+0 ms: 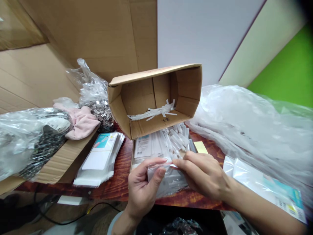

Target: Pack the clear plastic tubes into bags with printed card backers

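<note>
Head view looking down on a small clear plastic sleeve, pinched just above the near edge of the reddish-brown wooden desk. Clamping its left side with the left hand, thumb on top and fingers curled beneath, grip closed on the film. Nipping its top edge with the right hand, fingertips together on what looks like a thin red-edged sealing strip, grip closed there too.

Judging from this hold: bracing the sleeve flat with the left thumb close to the strip, so as to be stretching the film as little as possible. Working the right fingertips along the edge in a line rather than tugging upward, probably the cleaner way with such a thin, slippery film. Minding the sticky flap, likely to be catching on skin or folding onto itself.

Lying just behind the hands: a shallow tray of similar clear packets, and over it an open brown cardboard box tipped on its side, holding loose white paper strips. Sitting to the left, a stack of clear sleeves with blue-and-white cards; spreading to the right, a large crumpled clear plastic sheet.
</note>
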### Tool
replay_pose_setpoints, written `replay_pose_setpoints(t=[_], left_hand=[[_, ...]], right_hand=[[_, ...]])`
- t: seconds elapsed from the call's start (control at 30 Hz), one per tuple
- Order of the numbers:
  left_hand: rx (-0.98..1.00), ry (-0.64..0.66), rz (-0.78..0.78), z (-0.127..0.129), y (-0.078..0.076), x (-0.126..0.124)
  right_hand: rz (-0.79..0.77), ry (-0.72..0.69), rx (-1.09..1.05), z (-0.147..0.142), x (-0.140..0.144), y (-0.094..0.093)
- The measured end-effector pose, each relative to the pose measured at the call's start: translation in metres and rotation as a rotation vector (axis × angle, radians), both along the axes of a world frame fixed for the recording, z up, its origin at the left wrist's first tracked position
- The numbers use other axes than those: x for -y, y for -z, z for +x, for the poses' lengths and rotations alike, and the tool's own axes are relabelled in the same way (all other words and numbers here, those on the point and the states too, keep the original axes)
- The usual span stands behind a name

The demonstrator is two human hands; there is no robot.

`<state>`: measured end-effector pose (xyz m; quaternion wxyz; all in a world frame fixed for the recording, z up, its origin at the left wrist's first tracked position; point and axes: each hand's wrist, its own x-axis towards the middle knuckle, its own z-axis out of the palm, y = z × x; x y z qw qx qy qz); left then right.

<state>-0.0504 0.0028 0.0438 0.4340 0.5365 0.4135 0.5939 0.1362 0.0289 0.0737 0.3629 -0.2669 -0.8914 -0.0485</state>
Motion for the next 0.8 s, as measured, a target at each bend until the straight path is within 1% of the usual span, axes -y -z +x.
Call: replay_pose_setpoints(t=[0.1,0.23,0.3,0.37,0.47,0.6,0.7,0.8], left_hand=[[-0.066,0.019,0.026,-0.003,0.001,-0.001],[-0.096,0.033,0.031,-0.003,0.000,-0.003],[-0.116,0.025,0.020,-0.002,0.000,-0.005],[-0.123,0.004,-0.026,0.000,0.000,-0.006],[-0.100,0.019,-0.160,0.003,0.003,-0.009],[0.001,0.122,-0.415,0.008,0.009,-0.010],[0.063,0.237,-0.597,0.015,0.016,-0.009],[-0.004,0.413,-0.747,0.024,0.023,-0.004]], right_hand=[[-0.033,0.014,0.019,0.000,0.000,0.000],[-0.061,0.031,0.026,0.001,-0.001,0.004],[-0.079,0.038,0.021,0.001,-0.002,0.007],[-0.103,0.062,0.017,-0.001,-0.003,0.009],[-0.152,0.145,0.024,-0.002,-0.003,0.013],[-0.180,0.258,0.094,-0.001,0.001,0.020],[-0.226,0.357,0.159,0.006,0.008,0.029],[-0.332,0.472,0.165,0.024,0.019,0.040]])
